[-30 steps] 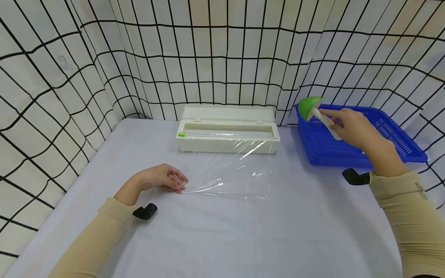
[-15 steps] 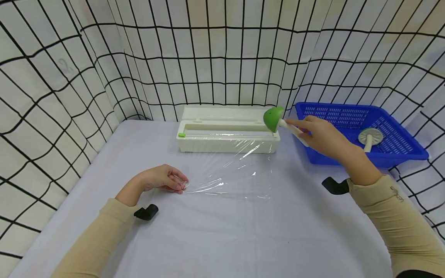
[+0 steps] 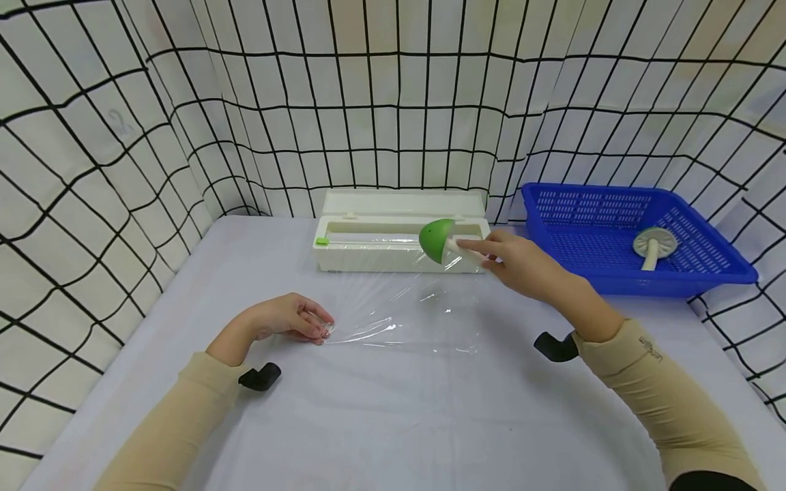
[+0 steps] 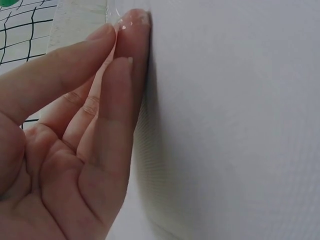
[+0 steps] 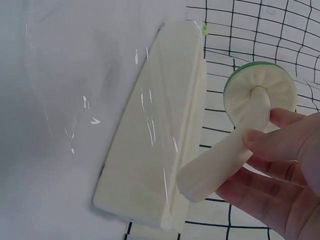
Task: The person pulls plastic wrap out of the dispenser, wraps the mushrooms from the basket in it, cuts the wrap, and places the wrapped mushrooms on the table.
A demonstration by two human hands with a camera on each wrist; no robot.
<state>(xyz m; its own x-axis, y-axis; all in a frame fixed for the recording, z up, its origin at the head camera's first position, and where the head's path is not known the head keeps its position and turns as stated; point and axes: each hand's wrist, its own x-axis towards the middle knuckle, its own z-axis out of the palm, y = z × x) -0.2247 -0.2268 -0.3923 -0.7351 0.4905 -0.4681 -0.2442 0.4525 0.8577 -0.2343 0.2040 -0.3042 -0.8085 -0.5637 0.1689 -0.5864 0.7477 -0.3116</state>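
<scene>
My right hand (image 3: 522, 266) pinches the pale stem of a toy mushroom with a green cap (image 3: 437, 240), held up in front of the open cling film box (image 3: 393, 256). In the right wrist view, the toy mushroom (image 5: 220, 145) shows its gilled underside, thumb and fingers on the stem. My left hand (image 3: 287, 317) pinches a gathered corner of clear cling film (image 3: 393, 320) low over the table. That film stretches from the box towards me. In the left wrist view, fingertips (image 4: 132, 30) press together on a shiny bit of the film.
A blue plastic basket (image 3: 552, 276) stands at the back right, with a second mushroom (image 3: 654, 247), pale grey cap and white stem, inside. Black wire mesh (image 3: 399, 107) rises behind the table and along both sides. White cloth (image 3: 393, 423) covers the table.
My right hand has carried the green-capped mushroom left, from over the blue basket to in front of the cling film box. The left hand stays put with the film.
</scene>
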